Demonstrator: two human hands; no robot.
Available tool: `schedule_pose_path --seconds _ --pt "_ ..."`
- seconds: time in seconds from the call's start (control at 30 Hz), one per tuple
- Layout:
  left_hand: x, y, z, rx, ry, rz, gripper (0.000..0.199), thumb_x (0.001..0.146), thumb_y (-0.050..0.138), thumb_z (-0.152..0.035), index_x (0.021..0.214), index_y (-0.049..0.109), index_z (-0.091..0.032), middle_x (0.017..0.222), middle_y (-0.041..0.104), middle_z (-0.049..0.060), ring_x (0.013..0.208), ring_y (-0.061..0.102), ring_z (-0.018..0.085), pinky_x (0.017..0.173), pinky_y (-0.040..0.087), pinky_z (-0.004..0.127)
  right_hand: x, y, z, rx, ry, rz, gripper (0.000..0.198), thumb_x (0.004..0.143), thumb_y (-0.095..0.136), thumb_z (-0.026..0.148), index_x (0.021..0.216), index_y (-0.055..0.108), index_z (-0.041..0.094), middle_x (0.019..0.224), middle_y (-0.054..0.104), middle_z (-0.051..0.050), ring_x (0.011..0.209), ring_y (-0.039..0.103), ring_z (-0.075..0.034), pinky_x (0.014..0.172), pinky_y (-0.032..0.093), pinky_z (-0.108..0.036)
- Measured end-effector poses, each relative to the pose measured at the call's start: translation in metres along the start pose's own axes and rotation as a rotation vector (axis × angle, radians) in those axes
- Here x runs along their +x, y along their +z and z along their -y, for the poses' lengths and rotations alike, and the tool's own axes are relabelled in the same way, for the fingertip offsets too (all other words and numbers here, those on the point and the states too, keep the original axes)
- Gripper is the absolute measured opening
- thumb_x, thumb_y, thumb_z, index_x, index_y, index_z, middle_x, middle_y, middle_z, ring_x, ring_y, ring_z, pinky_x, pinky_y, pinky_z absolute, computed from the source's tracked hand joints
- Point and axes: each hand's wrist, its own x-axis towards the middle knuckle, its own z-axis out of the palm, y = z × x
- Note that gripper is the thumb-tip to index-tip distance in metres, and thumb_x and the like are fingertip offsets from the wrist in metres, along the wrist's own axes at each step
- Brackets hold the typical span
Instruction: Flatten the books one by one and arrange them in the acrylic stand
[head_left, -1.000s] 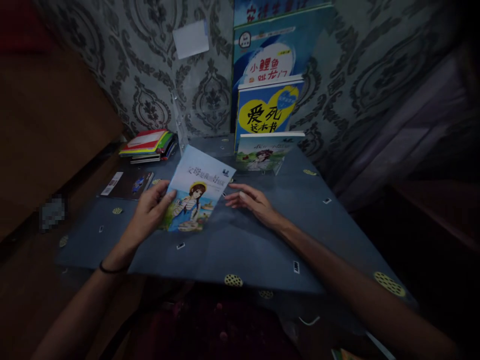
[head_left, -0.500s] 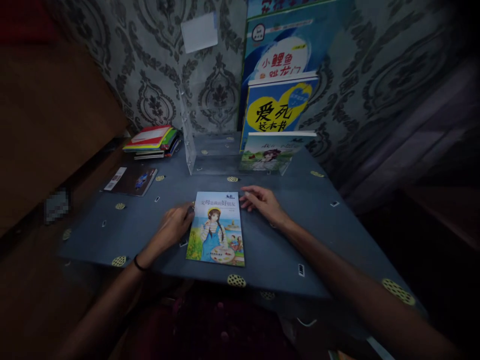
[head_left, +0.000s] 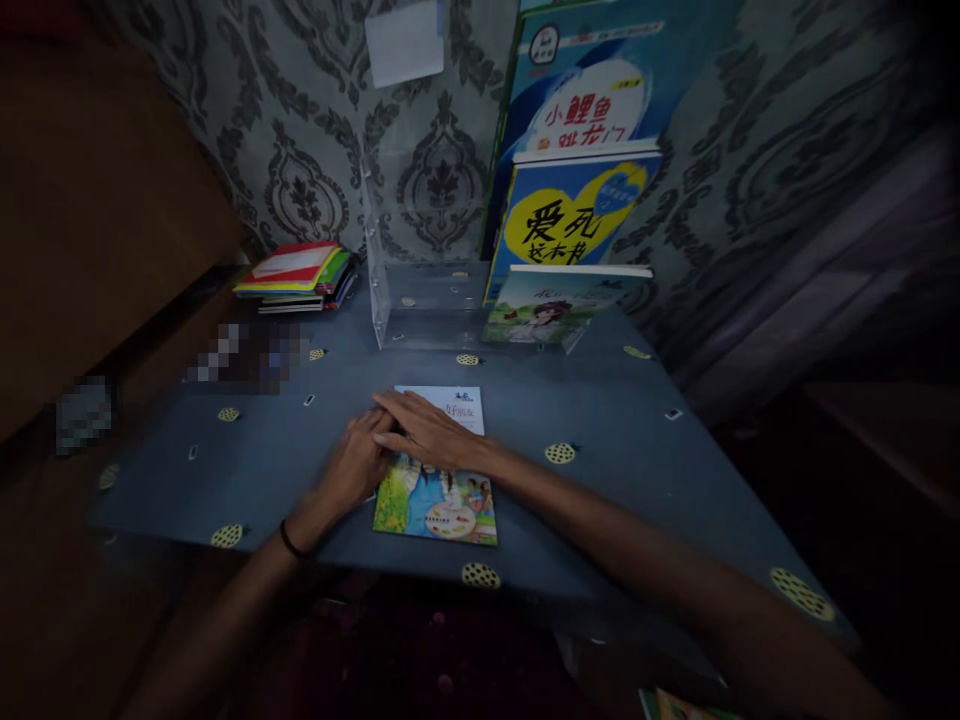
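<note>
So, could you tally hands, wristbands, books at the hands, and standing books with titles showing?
Hands: 2 (left hand, right hand)
Wristbands: 1
Books at the hands: 1
Standing books with titles showing: 3 (teal book, yellow-and-blue book, green book)
Total: 7

One head-worn feed, facing forward and down
I look from the wearer's head, over the near edge of the table, near enough that the left hand and right hand fall around mid-view; beyond the table, the patterned wall rises to my frame's top edge.
</note>
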Motion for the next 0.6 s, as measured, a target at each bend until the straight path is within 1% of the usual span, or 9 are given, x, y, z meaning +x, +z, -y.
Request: schedule_pose_path --seconds 0.07,0.17,0.27,0.37,0.47,0.6 --pt "0.000 0.002 0.001 -0.009 0.018 -0.009 0.030 0.095 0.045 -0.010 0.120 0.060 -0.018 0.124 0.069 0.013 0.119 0.064 0.027 0.101 0.053 0.049 0.001 0.000 -0.004 -0.014 0.021 0.011 0.079 0.101 0.030 0.069 0.158 0.034 0.013 0.161 0.044 -0.019 0.153 0.035 -0.030 0.127 0.025 -0.056" --pt "0.000 0.007 0.003 0.015 0.044 -0.062 0.031 0.097 0.044 -0.012 0.124 0.059 -0.018 0.132 0.068 0.014 0.128 0.061 0.028 0.107 0.051 0.051 -0.009 -0.005 -0.013 -0.052 0.084 -0.001 0.081 0.101 0.031 0.070 0.157 0.036 0.011 0.161 0.043 -0.020 0.153 0.034 -0.030 0.128 0.024 -0.055" --pt "-0.002 0.011 0.006 0.064 0.052 -0.103 0.033 0.100 0.043 -0.017 0.129 0.058 -0.020 0.138 0.066 0.013 0.131 0.060 0.028 0.109 0.051 0.052 -0.033 -0.019 -0.028 -0.074 0.181 -0.050 0.082 0.099 0.031 0.072 0.156 0.039 0.014 0.161 0.043 -0.019 0.153 0.035 -0.032 0.126 0.027 -0.057" --pt "-0.004 0.012 0.007 0.103 0.050 -0.104 0.032 0.102 0.042 -0.019 0.130 0.058 -0.020 0.138 0.066 0.013 0.132 0.060 0.028 0.109 0.051 0.052 -0.063 -0.038 -0.047 -0.021 0.264 -0.143 0.076 0.099 0.031 0.072 0.155 0.044 0.021 0.156 0.052 -0.014 0.147 0.045 -0.033 0.123 0.033 -0.059" --pt "0.001 0.009 0.003 0.154 0.047 -0.062 0.032 0.103 0.041 -0.020 0.128 0.060 -0.018 0.139 0.066 0.014 0.139 0.054 0.029 0.111 0.048 0.053 -0.085 -0.054 -0.060 0.099 0.294 -0.234 0.071 0.101 0.028 0.069 0.153 0.046 0.024 0.144 0.064 -0.011 0.138 0.056 -0.031 0.117 0.041 -0.057" --pt "0.026 0.009 -0.009 0.210 0.108 0.085 0.036 0.106 0.041 -0.027 0.136 0.058 -0.018 0.146 0.060 0.014 0.149 0.042 0.032 0.116 0.040 0.060 -0.092 -0.059 -0.064 0.179 0.285 -0.313 0.066 0.103 0.029 0.066 0.151 0.048 0.024 0.136 0.070 -0.010 0.135 0.058 -0.030 0.116 0.042 -0.056"
